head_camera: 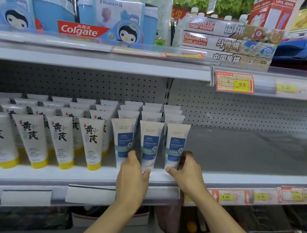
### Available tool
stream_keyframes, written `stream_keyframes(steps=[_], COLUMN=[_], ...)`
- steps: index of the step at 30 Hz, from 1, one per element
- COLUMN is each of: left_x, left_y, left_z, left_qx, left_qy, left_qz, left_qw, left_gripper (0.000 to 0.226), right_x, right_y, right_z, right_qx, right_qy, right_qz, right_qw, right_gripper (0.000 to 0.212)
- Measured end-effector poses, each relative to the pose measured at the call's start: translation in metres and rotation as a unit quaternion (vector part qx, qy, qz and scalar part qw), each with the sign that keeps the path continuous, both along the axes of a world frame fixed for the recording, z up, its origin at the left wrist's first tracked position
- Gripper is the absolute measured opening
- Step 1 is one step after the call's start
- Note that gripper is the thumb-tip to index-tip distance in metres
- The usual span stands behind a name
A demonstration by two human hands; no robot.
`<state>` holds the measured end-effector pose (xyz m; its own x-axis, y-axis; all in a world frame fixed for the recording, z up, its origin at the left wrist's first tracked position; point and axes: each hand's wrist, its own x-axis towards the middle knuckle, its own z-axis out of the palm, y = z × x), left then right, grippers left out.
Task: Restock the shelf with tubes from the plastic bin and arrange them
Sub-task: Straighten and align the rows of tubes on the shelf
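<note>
- Tubes with blue labels [150,143] stand cap-down in three columns at the front edge of the shelf [90,175], each column running toward the pegboard back.
- Left hand [133,175] grips the lower end of the front middle tube, thumb on its right side, fingers curled between it and the front left tube [122,141].
- Right hand [187,170] pinches the foot of the front right tube [177,145], thumb in front, fingers round its right side.
- Yellow-capped tubes [62,142] fill the shelf's left part in rows, just beside the blue ones.
- Right of the blue columns the shelf surface lies bare.
- Colgate boxes [80,29] and magnetic game boxes [227,41] sit on the shelf above.
</note>
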<state>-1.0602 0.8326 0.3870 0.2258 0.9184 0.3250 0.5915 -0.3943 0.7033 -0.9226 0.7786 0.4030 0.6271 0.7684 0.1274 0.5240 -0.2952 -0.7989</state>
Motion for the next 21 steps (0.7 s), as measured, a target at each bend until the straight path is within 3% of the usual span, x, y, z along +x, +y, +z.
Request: stream_keyframes(steps=[4,9,15,21], left_x=[-0.027,-0.042,-0.035,-0.031], left_y=[0.004,0.013,0.023,0.037], left_z=[-0.002,-0.002,0.001,0.003], left_qx=[0.034,0.027,-0.024,-0.015], left_qy=[-0.051,-0.037,0.035,0.097], left_qz=[0.015,0.043,0.052,0.063], left_qw=[0.998,0.998,0.998,0.993], left_gripper=[0.051,0.05,0.045,0.037], right_x=[0.0,-0.011,-0.016,-0.016], right_y=[-0.008,-0.013,-0.015,-0.018], right_z=[0.0,0.002,0.006,0.013], right_qx=[0.023,0.046,0.043,0.038], right_qy=[-0.019,-0.038,-0.039,-0.048], right_qz=[-0.042,-0.05,-0.053,-0.061], right_qw=[0.999,0.997,0.997,0.996], right_gripper=[0.068,0.07,0.069,0.068])
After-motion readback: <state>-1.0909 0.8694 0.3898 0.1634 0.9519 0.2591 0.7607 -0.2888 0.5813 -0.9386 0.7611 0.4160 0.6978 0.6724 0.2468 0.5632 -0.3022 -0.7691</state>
